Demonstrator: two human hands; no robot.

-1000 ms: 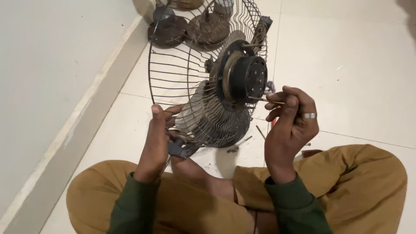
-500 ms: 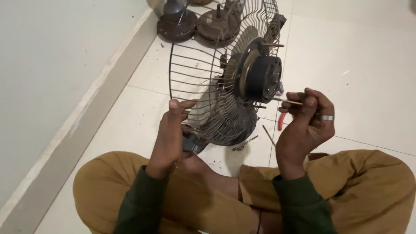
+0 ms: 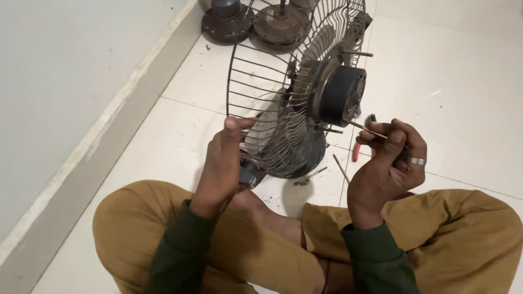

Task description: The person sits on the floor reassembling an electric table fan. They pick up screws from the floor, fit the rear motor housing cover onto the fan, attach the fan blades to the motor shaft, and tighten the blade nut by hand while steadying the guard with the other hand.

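Observation:
A dusty wire fan guard (image 3: 261, 92) with a dark round motor (image 3: 340, 95) fixed at its centre stands tilted on the tiled floor in front of my crossed legs. My left hand (image 3: 223, 163) grips the guard's lower rim wires. My right hand (image 3: 389, 163), wearing a ring, pinches a thin metal rod (image 3: 366, 128) whose far end touches the motor's lower edge. Fan blades show behind the wires.
Two round dark fan bases (image 3: 226, 22) stand by the wall at the top. Red-handled pliers (image 3: 357, 149) lie on the tiles behind my right hand. A loose rod (image 3: 341, 167) and small screws (image 3: 308, 177) lie near the guard. A white wall runs along the left.
The view has shifted, so the fan and both hands sit further right and lower in frame. My hands keep their hold on the guard and the rod.

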